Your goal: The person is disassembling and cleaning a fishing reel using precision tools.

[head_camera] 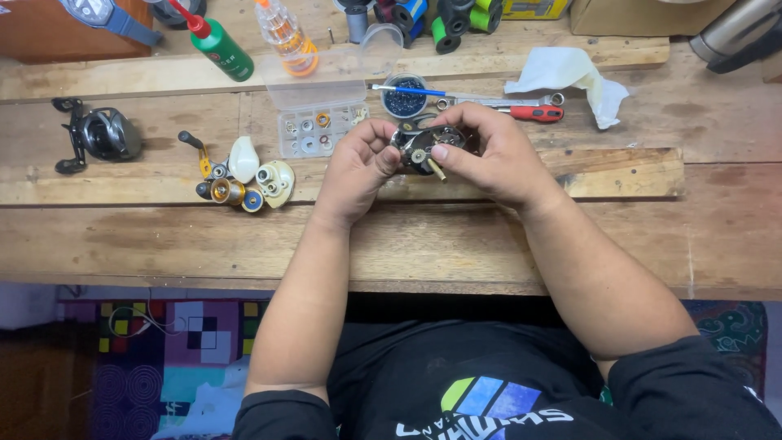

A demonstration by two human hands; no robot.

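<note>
A small dark fishing reel body (423, 148), opened up, is held above the middle of the wooden table (489, 236) in a two-handed grip: the left hand (357, 167) pinches it from nine o'clock, the right hand (493, 155) closes on it from three o'clock, thumb beside a brass shaft. Fitting or checking an inner piece seems in hand; steady fingers and a small part from the clear parts box (320, 130) at ten o'clock would be called for.

Home workbench (570, 236) (reel parts (244, 179), tools)
</note>
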